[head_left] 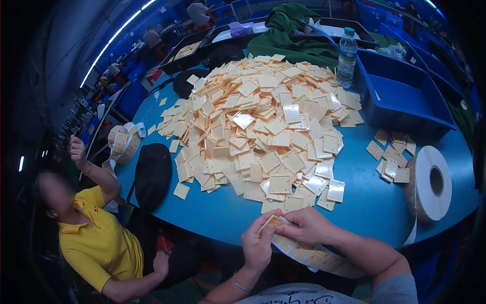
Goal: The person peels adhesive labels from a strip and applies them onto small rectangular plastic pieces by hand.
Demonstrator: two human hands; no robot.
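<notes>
While both hands meet at the near edge of the blue desk (354, 202), left hand (257, 245) and right hand (304, 227) pinch one square tan plate (273, 222) over one sticker strip (314, 257); strip's long axis runs right and nearward, under the right forearm. One big heap of tan plates (263, 131) lies just beyond the hands, far side, about equally close to each; count too high to tell. One white label roll (430, 183) stands right, one water bottle (347, 55) far right
</notes>
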